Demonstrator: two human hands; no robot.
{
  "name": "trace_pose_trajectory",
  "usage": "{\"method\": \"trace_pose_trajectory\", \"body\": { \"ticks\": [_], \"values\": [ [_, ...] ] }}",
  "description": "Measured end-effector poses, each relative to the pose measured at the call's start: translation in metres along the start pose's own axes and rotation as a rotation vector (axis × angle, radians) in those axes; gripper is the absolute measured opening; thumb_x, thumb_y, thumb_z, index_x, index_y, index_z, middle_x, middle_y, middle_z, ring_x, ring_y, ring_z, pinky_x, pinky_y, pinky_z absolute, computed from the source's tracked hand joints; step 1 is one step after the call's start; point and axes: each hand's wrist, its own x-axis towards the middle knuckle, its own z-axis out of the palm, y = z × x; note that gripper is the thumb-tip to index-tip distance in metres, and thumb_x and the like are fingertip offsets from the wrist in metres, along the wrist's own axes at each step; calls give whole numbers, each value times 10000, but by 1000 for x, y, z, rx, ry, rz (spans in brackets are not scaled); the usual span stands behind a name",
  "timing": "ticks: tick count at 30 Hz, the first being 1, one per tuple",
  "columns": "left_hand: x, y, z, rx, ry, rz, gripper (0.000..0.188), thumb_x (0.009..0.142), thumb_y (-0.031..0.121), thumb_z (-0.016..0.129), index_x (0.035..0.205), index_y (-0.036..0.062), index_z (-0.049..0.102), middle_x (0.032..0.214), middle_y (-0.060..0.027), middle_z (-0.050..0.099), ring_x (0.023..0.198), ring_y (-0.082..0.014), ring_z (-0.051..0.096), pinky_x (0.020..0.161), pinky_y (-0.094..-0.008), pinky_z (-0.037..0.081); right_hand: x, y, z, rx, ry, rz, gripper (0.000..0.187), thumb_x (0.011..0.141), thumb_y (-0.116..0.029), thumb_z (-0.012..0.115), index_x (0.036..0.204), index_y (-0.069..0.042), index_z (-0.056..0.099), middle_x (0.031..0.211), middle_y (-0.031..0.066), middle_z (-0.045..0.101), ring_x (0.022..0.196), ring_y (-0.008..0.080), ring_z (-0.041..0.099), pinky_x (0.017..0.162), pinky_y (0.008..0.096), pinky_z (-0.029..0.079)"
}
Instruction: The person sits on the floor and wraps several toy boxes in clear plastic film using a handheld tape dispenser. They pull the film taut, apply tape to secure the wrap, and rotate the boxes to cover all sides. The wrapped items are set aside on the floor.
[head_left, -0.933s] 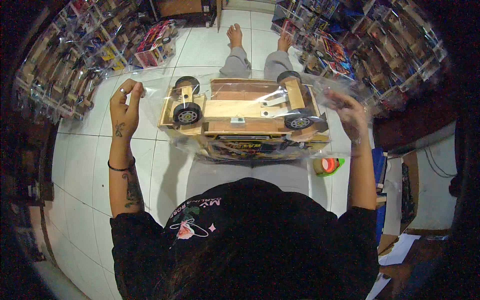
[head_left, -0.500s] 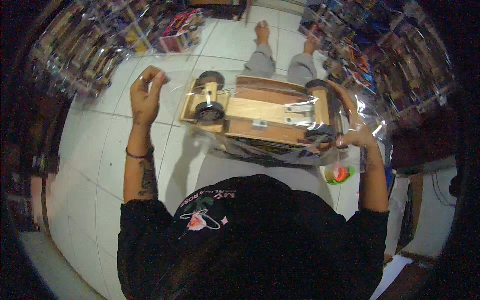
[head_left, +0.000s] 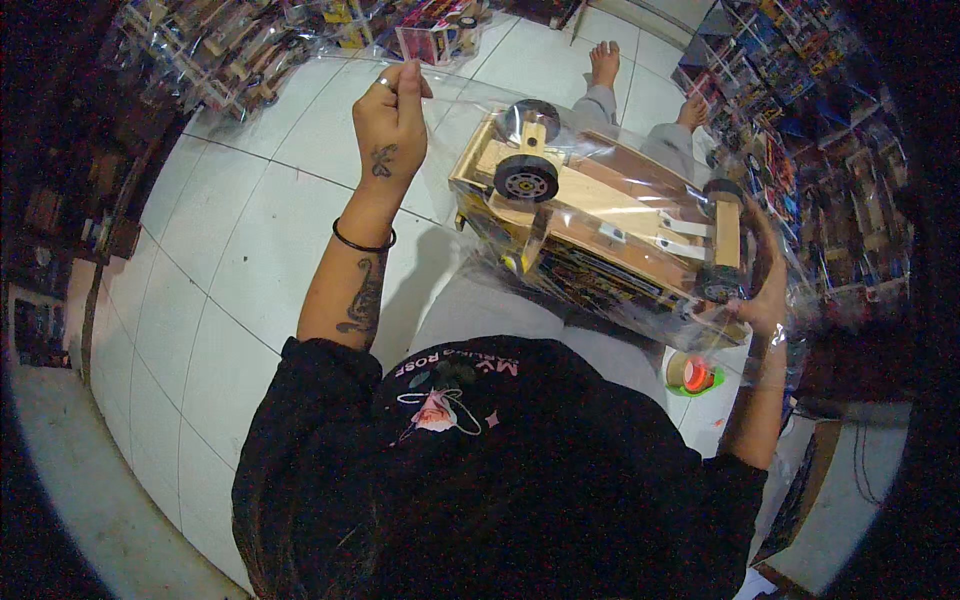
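A wooden toy car [head_left: 600, 225] with black wheels lies upside down inside a clear plastic bag [head_left: 470, 110] over my lap. My left hand [head_left: 392, 115] is raised to the left of the car, fingers pinched on the bag's upper left edge. My right hand [head_left: 765, 290] grips the bag and the car's rear end at the right. The car tilts down toward the right.
Shelves of packaged toys [head_left: 230, 50] stand on the far left and more toys [head_left: 800, 110] on the right. A tape roll on a green and red dispenser [head_left: 692, 373] lies on the white tiled floor [head_left: 230, 230] by my right side. My bare feet [head_left: 605, 60] stretch ahead.
My left hand has risen and pulled the bag's edge up and inward. The car has tilted, its right end dropping toward my right hand. The view has swung left.
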Motion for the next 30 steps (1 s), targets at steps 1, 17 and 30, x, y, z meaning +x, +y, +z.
{"method": "trace_pose_trajectory", "body": {
  "ticks": [1,17,30],
  "values": [
    [2,-1,-1,16,-2,18,394,981,276,470,712,14,587,529,-3,464,495,-66,378,463,-265,291,0,0,-1,-31,-1,-8,1241,402,-607,823,1378,25,389,1391,182,432,1296,287,409,1106,410,267],
    [-42,-32,1,-451,-281,-149,266,996,250,445,903,30,561,820,-39,591,788,-125,547,759,-277,450,-6,1,20,253,73,17,1259,457,-606,829,1399,55,319,1368,183,436,1278,289,422,1087,393,295],
    [-100,-99,18,-396,-486,-644,527,961,402,330,1336,49,440,1321,-98,480,1221,-212,425,1034,-356,316,0,39,1,215,48,14,1174,547,-633,753,1386,73,333,1382,210,419,1272,292,434,1079,405,324]
  ]
}}
